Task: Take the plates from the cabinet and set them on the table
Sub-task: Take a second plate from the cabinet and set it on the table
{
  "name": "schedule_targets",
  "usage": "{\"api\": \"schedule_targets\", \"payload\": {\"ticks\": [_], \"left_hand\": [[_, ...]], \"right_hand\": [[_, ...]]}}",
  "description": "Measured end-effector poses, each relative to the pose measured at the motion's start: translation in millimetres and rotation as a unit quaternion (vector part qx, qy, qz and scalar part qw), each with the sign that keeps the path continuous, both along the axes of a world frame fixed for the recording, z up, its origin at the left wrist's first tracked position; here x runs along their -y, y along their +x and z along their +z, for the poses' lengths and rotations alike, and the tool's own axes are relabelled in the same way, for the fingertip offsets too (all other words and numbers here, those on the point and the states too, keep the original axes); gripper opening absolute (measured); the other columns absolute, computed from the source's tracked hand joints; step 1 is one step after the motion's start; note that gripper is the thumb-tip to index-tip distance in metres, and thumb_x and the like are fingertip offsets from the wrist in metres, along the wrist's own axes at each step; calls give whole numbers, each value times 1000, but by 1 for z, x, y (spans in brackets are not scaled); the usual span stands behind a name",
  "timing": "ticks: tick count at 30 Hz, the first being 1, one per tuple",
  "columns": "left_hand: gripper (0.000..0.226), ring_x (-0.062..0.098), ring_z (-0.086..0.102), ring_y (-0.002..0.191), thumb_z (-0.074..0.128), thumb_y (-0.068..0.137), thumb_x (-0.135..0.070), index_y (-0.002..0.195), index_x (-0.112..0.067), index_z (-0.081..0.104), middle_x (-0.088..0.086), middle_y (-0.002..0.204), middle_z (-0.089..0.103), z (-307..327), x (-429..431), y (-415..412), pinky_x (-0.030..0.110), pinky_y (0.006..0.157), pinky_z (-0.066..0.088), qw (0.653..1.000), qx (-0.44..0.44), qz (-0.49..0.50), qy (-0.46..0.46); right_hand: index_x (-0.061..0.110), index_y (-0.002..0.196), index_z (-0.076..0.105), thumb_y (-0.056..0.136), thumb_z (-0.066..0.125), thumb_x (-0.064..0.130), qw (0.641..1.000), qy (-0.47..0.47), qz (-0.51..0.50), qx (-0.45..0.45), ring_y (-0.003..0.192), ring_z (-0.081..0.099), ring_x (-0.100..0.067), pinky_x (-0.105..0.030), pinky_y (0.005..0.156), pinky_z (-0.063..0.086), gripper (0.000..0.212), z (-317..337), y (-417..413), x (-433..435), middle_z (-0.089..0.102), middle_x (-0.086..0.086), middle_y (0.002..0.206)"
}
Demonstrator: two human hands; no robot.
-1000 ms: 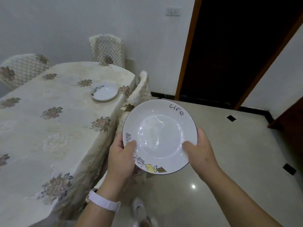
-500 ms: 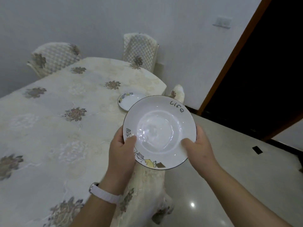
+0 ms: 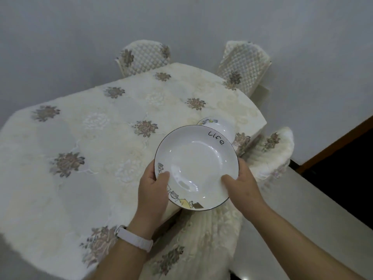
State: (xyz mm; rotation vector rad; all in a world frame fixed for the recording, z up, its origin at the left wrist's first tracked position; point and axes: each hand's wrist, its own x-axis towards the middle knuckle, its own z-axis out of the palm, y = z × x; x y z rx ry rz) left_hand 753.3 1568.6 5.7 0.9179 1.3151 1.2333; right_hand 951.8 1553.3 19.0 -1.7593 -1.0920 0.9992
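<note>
— Where is the plate?

— The white deep ceramic plate (image 3: 196,158), round with a thin dark rim, the word "Life" near its far edge and small cartoon figures along its near edge, is held over the near right corner of the table (image 3: 90,178). It is tilted a little toward the camera. I cannot tell how high above the cloth it sits.

— And the hands?

— Both grasp it. The left hand (image 3: 152,190) clasps the left edge, thumb on the inner face and fingers hidden underneath. The right hand (image 3: 244,186) clasps the right edge the same way.

— Anything else on the table?

— A smaller white plate (image 3: 219,126) with a printed pattern on its rim lies just beyond the held one and is partly hidden by it, near the table's right edge. Under it is a cream embroidered tablecloth (image 3: 60,199) with grey-brown flower bunches.

— And around that?

— There are three chairs in cream quilted covers. Two stand at the far end (image 3: 144,57) (image 3: 242,65), and one stands at the right side (image 3: 270,154) just beside the held plate. A white wristband (image 3: 134,238) is on the left wrist. To the right are a pale glossy floor (image 3: 302,199) and a dark doorway (image 3: 353,158) with a brown frame.
</note>
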Motion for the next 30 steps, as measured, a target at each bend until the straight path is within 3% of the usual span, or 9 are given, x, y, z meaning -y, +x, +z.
{"api": "schedule_targets", "payload": {"ticks": [5, 10, 15, 21, 26, 30], "left_hand": [[40, 17, 69, 93, 48, 92, -1, 104, -34, 68, -10, 96, 74, -16, -21, 12, 35, 78, 55, 995, -27, 96, -23], [40, 15, 68, 93, 50, 91, -3, 100, -38, 67, -10, 96, 74, -34, -46, 41, 36, 80, 54, 981, -64, 171, -61], [29, 4, 65, 78, 51, 91, -7, 104, -28, 67, -14, 85, 71, -47, -69, 64, 23, 64, 49, 968, -123, 206, -74], [32, 16, 68, 88, 51, 92, -9, 101, -35, 66, -8, 94, 72, -67, -84, 75, 37, 76, 56, 958, -136, 229, -109], [30, 19, 66, 95, 50, 92, -10, 115, -25, 64, -6, 103, 70, -95, -92, 64, 42, 83, 56, 950, -156, 228, -148], [28, 15, 66, 94, 49, 93, -11, 112, -28, 63, -10, 102, 69, -116, -96, 51, 39, 81, 55, 946, -157, 229, -169]], "right_hand": [[36, 120, 50, 66, 51, 21, 995, -16, 96, 9, 95, 61, -11, -34, 71, 54, 56, -16, 11, -61, 63, 14, 102], [27, 119, 48, 81, 54, 6, 982, -26, 185, 0, 89, 56, -3, -22, 63, 45, 43, -34, 37, -117, 59, 12, 99], [29, 114, 41, 85, 54, 7, 968, -39, 247, 30, 83, 54, -2, -18, 60, 41, 38, -53, 59, -159, 56, 13, 93], [29, 113, 38, 86, 53, 13, 953, -57, 292, 59, 81, 53, -2, -22, 59, 40, 35, -72, 65, -188, 53, 16, 91], [22, 113, 42, 85, 56, 13, 941, -88, 317, 81, 89, 55, -21, -31, 76, 43, 32, -97, 53, -202, 54, 5, 95], [16, 121, 42, 84, 57, 13, 931, -98, 340, 95, 91, 56, -23, -36, 77, 47, 40, -120, 38, -211, 53, 8, 92]]}}
